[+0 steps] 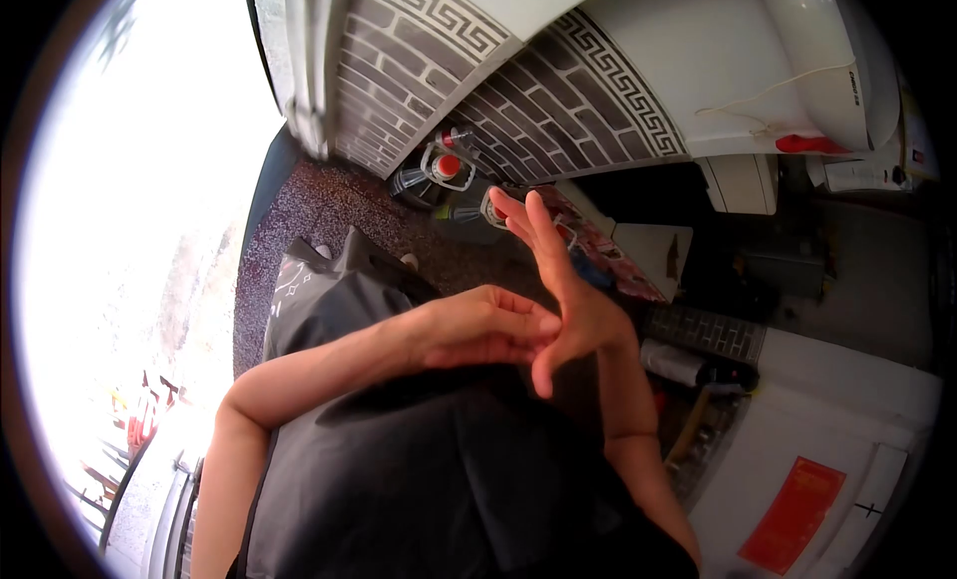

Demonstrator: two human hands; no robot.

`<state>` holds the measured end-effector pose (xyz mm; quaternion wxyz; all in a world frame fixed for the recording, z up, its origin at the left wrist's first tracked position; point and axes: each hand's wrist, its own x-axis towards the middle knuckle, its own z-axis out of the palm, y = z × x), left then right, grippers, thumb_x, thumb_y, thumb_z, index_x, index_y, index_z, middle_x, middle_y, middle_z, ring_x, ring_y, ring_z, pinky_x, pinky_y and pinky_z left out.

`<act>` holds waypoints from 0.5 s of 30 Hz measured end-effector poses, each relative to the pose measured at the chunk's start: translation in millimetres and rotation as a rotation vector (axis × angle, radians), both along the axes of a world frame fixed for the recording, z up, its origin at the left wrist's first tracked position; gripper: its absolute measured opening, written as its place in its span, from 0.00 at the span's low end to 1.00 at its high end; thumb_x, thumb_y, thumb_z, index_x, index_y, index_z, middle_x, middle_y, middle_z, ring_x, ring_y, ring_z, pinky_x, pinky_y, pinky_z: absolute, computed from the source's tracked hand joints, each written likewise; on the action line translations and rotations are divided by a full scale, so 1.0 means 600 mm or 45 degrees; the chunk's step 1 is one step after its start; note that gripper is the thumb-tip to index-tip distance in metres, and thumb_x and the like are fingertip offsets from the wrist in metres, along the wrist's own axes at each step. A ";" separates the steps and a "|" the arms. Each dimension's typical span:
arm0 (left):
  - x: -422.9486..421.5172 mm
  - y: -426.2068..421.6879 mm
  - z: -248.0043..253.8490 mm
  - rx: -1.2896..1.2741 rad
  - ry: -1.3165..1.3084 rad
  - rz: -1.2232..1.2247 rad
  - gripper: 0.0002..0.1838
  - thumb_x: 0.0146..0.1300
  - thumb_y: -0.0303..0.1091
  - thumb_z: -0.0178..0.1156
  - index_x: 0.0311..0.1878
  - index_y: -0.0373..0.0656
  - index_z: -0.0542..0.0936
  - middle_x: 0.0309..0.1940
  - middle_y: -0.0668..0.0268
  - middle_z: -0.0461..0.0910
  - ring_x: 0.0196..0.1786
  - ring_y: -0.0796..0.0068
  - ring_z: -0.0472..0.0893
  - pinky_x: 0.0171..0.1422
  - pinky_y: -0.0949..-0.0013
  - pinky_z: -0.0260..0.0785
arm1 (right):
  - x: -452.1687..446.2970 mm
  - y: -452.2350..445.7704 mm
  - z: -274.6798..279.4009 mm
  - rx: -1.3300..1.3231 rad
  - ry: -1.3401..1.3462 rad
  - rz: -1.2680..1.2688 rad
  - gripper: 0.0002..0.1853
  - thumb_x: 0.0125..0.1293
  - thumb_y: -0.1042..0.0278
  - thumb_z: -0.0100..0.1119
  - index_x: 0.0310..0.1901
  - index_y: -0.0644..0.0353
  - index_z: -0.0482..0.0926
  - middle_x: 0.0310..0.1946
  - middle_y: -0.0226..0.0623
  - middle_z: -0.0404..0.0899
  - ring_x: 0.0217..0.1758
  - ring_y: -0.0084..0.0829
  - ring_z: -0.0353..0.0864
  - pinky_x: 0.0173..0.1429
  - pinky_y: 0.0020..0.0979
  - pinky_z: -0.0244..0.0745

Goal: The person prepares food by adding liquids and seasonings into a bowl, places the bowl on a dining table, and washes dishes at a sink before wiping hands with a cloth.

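Observation:
My left hand (483, 325) reaches in from the left with its fingers curled together. Its fingertips touch the palm of my right hand (578, 305), near the base of the thumb. Whether anything small is pinched there is hidden. The fingers of my right hand are stretched out and spread, pointing up in the view, with its thumb pointing down. Both hands are in front of a dark apron (399, 479) over the body.
Plastic bottles, one with a red cap (448, 165), stand on the floor by a brick-patterned wall (548, 96). A white surface (733, 459) with a red label (793, 514) is at the lower right. The speckled floor (299, 205) shows at the left.

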<state>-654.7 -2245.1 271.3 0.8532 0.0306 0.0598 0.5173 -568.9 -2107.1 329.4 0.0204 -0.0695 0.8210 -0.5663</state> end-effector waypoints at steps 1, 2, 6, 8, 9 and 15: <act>0.000 -0.001 0.000 0.001 0.000 0.000 0.09 0.64 0.31 0.60 0.43 0.36 0.79 0.38 0.68 0.80 0.43 0.80 0.79 0.53 0.76 0.72 | -0.001 0.000 0.005 0.093 -0.006 0.016 0.83 0.20 0.28 0.70 0.73 0.59 0.27 0.73 0.60 0.37 0.77 0.50 0.37 0.75 0.49 0.33; -0.001 -0.001 0.000 0.005 -0.015 -0.002 0.09 0.64 0.31 0.61 0.43 0.36 0.79 0.37 0.67 0.80 0.42 0.80 0.79 0.53 0.76 0.72 | -0.002 0.000 0.009 0.185 -0.012 0.032 0.82 0.21 0.28 0.70 0.73 0.60 0.27 0.73 0.60 0.38 0.77 0.50 0.38 0.75 0.49 0.34; -0.001 -0.003 -0.002 -0.009 -0.005 -0.009 0.09 0.64 0.32 0.61 0.42 0.37 0.79 0.37 0.67 0.80 0.41 0.80 0.79 0.52 0.75 0.73 | -0.002 -0.002 0.015 0.265 -0.059 0.040 0.81 0.22 0.28 0.70 0.73 0.61 0.29 0.73 0.60 0.39 0.77 0.50 0.40 0.75 0.49 0.35; 0.000 -0.002 -0.003 -0.015 0.001 -0.021 0.09 0.64 0.32 0.61 0.42 0.37 0.79 0.37 0.67 0.80 0.41 0.80 0.79 0.52 0.76 0.73 | -0.002 -0.003 0.014 0.264 -0.046 0.043 0.81 0.22 0.28 0.70 0.73 0.60 0.29 0.73 0.59 0.39 0.77 0.50 0.39 0.75 0.50 0.35; 0.001 -0.002 -0.004 -0.021 0.007 -0.032 0.09 0.64 0.33 0.62 0.42 0.37 0.79 0.37 0.67 0.80 0.41 0.80 0.79 0.52 0.76 0.73 | -0.001 -0.004 0.013 0.264 -0.046 0.043 0.81 0.22 0.28 0.70 0.73 0.60 0.29 0.73 0.59 0.39 0.77 0.50 0.39 0.75 0.50 0.35; 0.003 -0.004 -0.006 0.007 0.005 -0.035 0.08 0.63 0.31 0.62 0.41 0.37 0.79 0.37 0.67 0.80 0.41 0.80 0.79 0.52 0.76 0.72 | 0.004 -0.009 0.008 0.192 -0.041 0.014 0.79 0.24 0.31 0.74 0.73 0.58 0.33 0.74 0.48 0.40 0.77 0.46 0.37 0.76 0.51 0.33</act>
